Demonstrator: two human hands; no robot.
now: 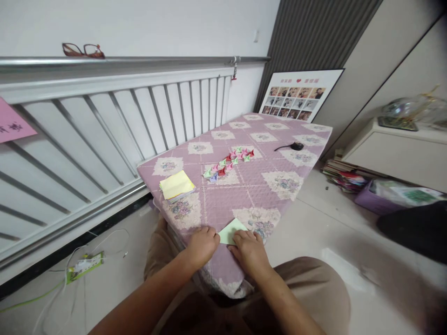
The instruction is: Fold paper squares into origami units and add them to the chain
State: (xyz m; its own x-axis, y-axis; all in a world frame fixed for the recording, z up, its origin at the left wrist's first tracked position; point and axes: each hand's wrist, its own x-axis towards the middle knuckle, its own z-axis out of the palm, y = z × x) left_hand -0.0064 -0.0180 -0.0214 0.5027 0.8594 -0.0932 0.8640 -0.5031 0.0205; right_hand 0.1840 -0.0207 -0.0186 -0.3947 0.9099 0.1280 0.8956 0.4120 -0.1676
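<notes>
A light green sheet of origami paper (228,231) lies at the near end of the table, its visible part pointed at the top like a folded triangle. My left hand (203,245) has curled fingers closed at the paper's left corner. Over its right side, my right hand (250,250) presses down with fingers bent and thumb close to the lower edge, hiding that part. Farther up the table stand several small folded paper pieces (222,171) in pink, red, green and blue, set in rows. A stack of square paper (177,185), yellow on top, sits to the left.
The table (240,197) wears a purple flowered cloth. A black corded object (296,146) lies at its right. Beyond are a radiator (181,109), glasses (84,50) on a pipe, and a photo board (296,95). A power strip (85,266) lies on the floor.
</notes>
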